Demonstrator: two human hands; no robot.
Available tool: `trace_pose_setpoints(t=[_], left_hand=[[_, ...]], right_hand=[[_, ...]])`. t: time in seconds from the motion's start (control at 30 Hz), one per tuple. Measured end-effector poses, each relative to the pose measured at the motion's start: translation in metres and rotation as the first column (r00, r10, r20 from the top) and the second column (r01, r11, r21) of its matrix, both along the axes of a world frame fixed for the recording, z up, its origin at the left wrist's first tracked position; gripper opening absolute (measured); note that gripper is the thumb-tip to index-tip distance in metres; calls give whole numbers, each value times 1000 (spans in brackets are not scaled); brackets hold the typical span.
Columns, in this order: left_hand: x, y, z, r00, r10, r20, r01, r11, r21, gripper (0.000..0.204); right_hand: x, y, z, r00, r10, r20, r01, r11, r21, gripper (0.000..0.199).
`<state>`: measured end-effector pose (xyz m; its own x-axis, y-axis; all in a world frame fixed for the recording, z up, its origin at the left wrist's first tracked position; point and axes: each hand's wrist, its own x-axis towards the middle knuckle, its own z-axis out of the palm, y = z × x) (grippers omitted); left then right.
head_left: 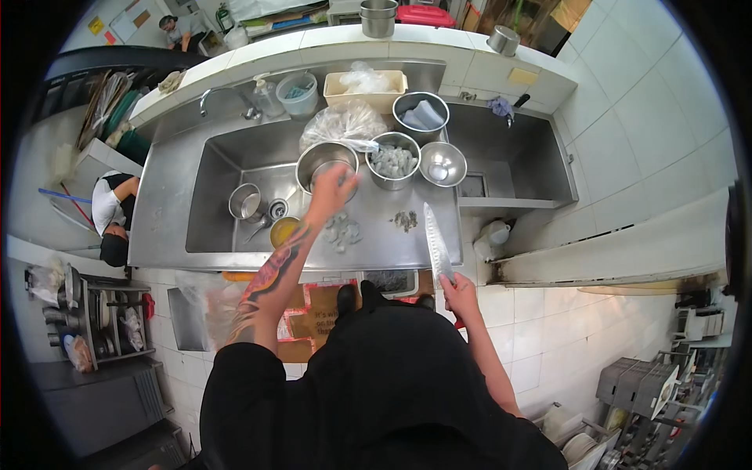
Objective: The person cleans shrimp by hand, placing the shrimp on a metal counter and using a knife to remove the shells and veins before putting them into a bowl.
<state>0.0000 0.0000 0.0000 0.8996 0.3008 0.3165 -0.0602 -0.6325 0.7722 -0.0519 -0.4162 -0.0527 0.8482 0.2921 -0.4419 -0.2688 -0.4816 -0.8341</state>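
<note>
Her left hand (333, 188) reaches over the steel bowl (325, 162) on the counter (157, 227), fingers curled; whether it holds anything I cannot tell. Right of the bowl, the right hand (458, 291) grips a long knife (435, 241).

Bright overhead light, steel glare, fisheye-bent edges

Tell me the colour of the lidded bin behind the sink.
Red bin, seen in the head view.

Your silver knife (436, 244) lies over the grey steel bench (168, 235), by pale grey shrimp (342, 232), a yellow-filled cup (283, 231), shiny steel bowls (442, 163) and white wall tiles (627, 149).
</note>
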Motion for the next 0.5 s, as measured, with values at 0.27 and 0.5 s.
trace_pose_setpoints(t=[0.27,0.5], left_hand=[[-56,-29,-91,964,-8,-264,98,939,330,22],[-59,-35,-84,976,95,-194,1,897,441,18]], right_hand=[[1,14,9,998,53,-35,-54,999,-2,32],[0,28,4,996,93,-1,-93,996,-5,28]])
